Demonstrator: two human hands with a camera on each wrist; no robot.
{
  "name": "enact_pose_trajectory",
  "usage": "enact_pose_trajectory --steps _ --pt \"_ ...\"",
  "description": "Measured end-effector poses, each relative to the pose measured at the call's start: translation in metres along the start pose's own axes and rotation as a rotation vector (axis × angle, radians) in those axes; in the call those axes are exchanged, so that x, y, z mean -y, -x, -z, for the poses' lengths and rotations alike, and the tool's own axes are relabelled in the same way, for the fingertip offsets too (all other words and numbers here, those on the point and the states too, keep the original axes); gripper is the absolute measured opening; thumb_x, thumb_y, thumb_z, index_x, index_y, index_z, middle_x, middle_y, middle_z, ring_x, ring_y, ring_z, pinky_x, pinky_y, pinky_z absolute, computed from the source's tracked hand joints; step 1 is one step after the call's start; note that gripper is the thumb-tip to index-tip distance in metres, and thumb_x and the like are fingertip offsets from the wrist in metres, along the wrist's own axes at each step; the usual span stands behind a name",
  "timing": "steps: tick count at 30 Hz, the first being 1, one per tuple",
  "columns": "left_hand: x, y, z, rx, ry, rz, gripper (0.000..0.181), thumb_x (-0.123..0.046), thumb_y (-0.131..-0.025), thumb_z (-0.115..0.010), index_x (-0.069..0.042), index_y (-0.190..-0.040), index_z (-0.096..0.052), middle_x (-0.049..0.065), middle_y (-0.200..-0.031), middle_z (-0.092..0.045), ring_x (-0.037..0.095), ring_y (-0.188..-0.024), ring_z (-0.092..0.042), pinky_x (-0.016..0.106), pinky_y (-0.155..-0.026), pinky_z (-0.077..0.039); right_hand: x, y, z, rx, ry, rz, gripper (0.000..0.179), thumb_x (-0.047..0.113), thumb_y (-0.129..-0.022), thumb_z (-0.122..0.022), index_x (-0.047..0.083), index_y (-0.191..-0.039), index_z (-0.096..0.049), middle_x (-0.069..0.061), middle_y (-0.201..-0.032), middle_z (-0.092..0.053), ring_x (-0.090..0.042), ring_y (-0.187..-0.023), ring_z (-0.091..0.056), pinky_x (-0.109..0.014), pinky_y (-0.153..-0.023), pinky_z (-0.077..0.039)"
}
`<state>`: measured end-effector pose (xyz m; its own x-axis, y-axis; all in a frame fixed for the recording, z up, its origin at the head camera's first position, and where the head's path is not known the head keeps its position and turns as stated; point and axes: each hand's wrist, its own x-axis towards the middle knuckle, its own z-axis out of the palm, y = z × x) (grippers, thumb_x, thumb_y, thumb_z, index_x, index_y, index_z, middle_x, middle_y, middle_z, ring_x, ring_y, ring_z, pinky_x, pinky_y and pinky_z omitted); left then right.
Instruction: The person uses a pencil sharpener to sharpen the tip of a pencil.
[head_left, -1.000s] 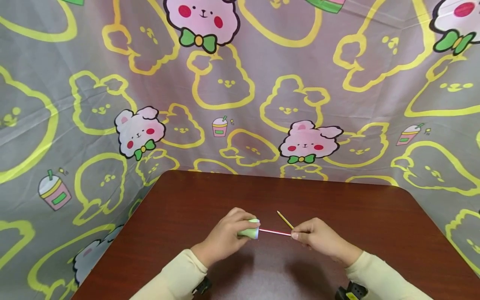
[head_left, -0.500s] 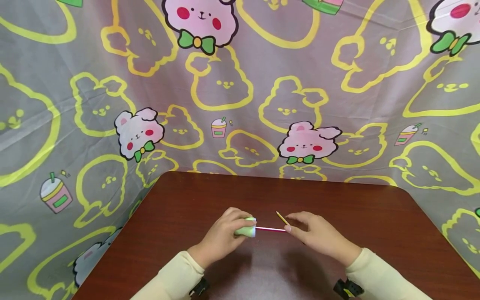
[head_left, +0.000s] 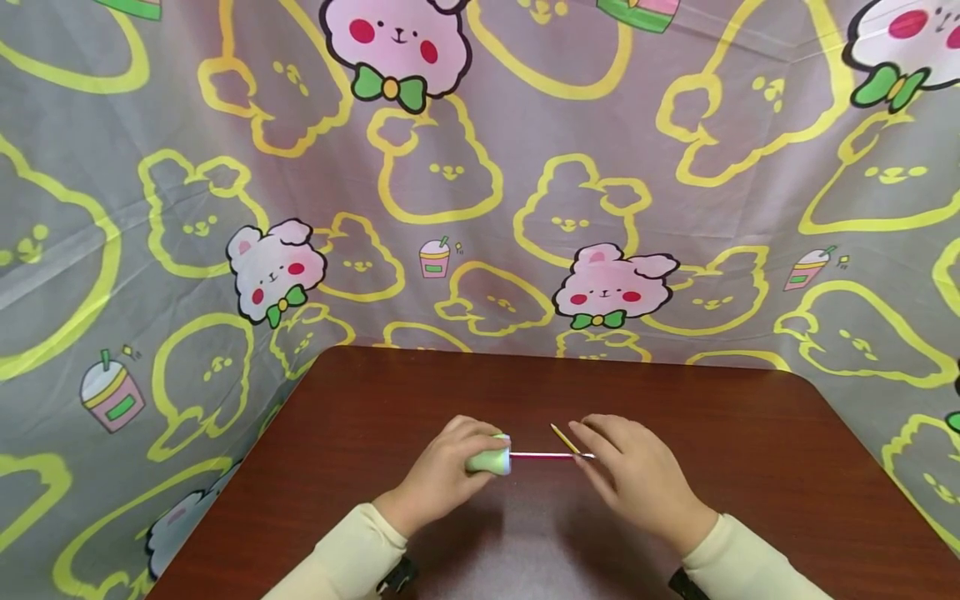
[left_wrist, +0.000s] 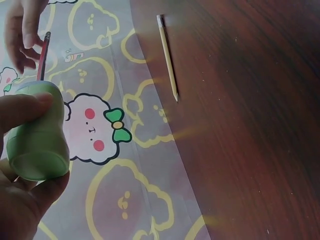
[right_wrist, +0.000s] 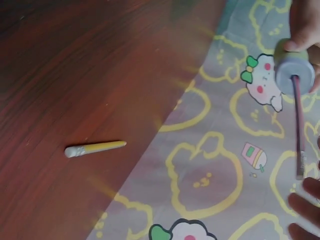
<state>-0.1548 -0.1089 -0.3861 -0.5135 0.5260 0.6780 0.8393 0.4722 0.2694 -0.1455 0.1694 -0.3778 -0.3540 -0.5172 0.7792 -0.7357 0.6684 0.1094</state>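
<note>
My left hand (head_left: pixel 442 471) grips a small green pencil sharpener (head_left: pixel 486 462), thumb on one side and fingers on the other. Out of its pale end (right_wrist: pixel 285 80) sticks a red pencil (head_left: pixel 542 456), pointing right; its tip is hidden inside. In the left wrist view the sharpener (left_wrist: pixel 37 135) narrows at the waist, and the red pencil (left_wrist: pixel 43 60) shows a dark end. My right hand (head_left: pixel 637 475) is spread around the free end of the red pencil, fingers loose and extended. The right wrist view shows those fingertips (right_wrist: pixel 303 207) just off the pencil's end.
A yellow pencil (head_left: pixel 562 437) lies on the brown table (head_left: pixel 420 392), behind the red one, partly overlapped by my right hand in the head view. A grey cloth (head_left: pixel 495 250) with cartoon bears and rabbits hangs around the table's far and side edges.
My right hand was pinching the red pencil's end a second ago. Its fingers have since loosened and spread, exposing the end. The left hand keeps its hold on the sharpener.
</note>
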Motion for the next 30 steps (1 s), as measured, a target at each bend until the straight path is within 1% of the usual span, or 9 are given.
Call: enact_pose_trajectory --steps 3,5,11,20,24,26,28,29,30 --pt "-0.001 0.0 0.001 0.001 0.037 0.033 0.042 -0.001 -0.066 -0.084 -0.008 -0.105 -0.072 0.002 -0.105 -0.068 0.019 -0.101 -0.058 0.031 -0.087 -0.05 0.0 0.0 -0.004 -0.104 0.007 0.105 0.037 0.028 -0.101 -0.043 0.004 -0.106 -0.071 -0.01 -0.097 -0.066 -0.028 -0.084 -0.063 -0.043 -0.07 -0.051" --pt "-0.001 -0.001 0.003 0.003 0.061 0.059 0.042 -0.001 -0.066 -0.084 -0.009 -0.105 -0.072 0.001 -0.106 -0.068 0.019 -0.102 -0.057 0.031 -0.087 -0.05 0.0 0.001 -0.006 -0.143 0.022 0.155 0.034 0.024 -0.1 -0.045 0.003 -0.104 -0.072 -0.01 -0.094 -0.067 -0.027 -0.082 -0.064 -0.042 -0.069 -0.051" --pt "-0.002 -0.001 0.006 0.008 0.111 0.104 0.042 -0.001 -0.067 -0.084 -0.01 -0.106 -0.072 0.0 -0.107 -0.068 0.018 -0.103 -0.057 0.031 -0.087 -0.05 -0.003 0.005 -0.01 -0.15 0.043 0.211 0.031 0.022 -0.101 -0.047 0.003 -0.1 -0.072 -0.007 -0.087 -0.067 -0.024 -0.077 -0.063 -0.039 -0.067 -0.05" --pt "-0.005 -0.001 0.008 0.054 0.175 0.155 0.043 -0.003 -0.067 -0.084 -0.011 -0.108 -0.071 0.0 -0.109 -0.068 0.017 -0.103 -0.057 0.03 -0.087 -0.049 -0.004 0.003 -0.01 -0.215 0.037 0.288 0.031 0.016 -0.102 -0.046 0.003 -0.09 -0.071 -0.003 -0.078 -0.063 -0.02 -0.066 -0.058 -0.034 -0.06 -0.048" --pt "-0.006 -0.001 0.008 0.052 0.184 0.158 0.042 -0.002 -0.067 -0.084 -0.01 -0.106 -0.071 0.001 -0.108 -0.069 0.017 -0.102 -0.058 0.03 -0.086 -0.05 -0.002 0.003 -0.012 -0.236 0.013 0.291 0.03 0.015 -0.101 -0.048 0.003 -0.086 -0.07 -0.002 -0.074 -0.061 -0.017 -0.061 -0.055 -0.03 -0.055 -0.046" --pt "-0.006 -0.001 0.007 0.05 0.175 0.148 0.041 -0.001 -0.067 -0.083 -0.009 -0.106 -0.072 0.001 -0.108 -0.069 0.018 -0.102 -0.058 0.03 -0.086 -0.05 0.0 0.003 -0.013 -0.225 -0.005 0.261 0.031 0.016 -0.101 -0.047 0.003 -0.084 -0.07 0.0 -0.072 -0.06 -0.016 -0.06 -0.054 -0.029 -0.052 -0.045" --pt "-0.006 0.0 0.006 0.049 0.144 0.125 0.04 -0.002 -0.068 -0.083 -0.008 -0.106 -0.072 0.002 -0.107 -0.069 0.018 -0.102 -0.058 0.029 -0.086 -0.05 0.002 0.003 -0.013 -0.176 -0.04 0.202 0.034 0.02 -0.102 -0.047 0.005 -0.082 -0.071 0.002 -0.07 -0.06 -0.014 -0.058 -0.053 -0.027 -0.051 -0.044" --pt "-0.005 0.0 0.006 0.045 0.126 0.108 0.04 -0.002 -0.067 -0.083 -0.007 -0.106 -0.072 0.002 -0.107 -0.069 0.018 -0.101 -0.058 0.029 -0.086 -0.05 0.003 0.004 -0.012 -0.133 -0.067 0.16 0.035 0.021 -0.101 -0.047 0.006 -0.082 -0.071 0.003 -0.069 -0.059 -0.012 -0.058 -0.052 -0.026 -0.05 -0.044" --pt "-0.005 0.001 0.005 0.04 0.104 0.087 0.04 -0.002 -0.067 -0.084 -0.007 -0.106 -0.073 0.002 -0.107 -0.069 0.018 -0.101 -0.058 0.028 -0.086 -0.05 0.004 0.004 -0.011 -0.074 -0.108 0.104 0.029 0.02 -0.099 -0.052 0.007 -0.081 -0.071 0.005 -0.068 -0.059 -0.01 -0.058 -0.052 -0.024 -0.051 -0.043"
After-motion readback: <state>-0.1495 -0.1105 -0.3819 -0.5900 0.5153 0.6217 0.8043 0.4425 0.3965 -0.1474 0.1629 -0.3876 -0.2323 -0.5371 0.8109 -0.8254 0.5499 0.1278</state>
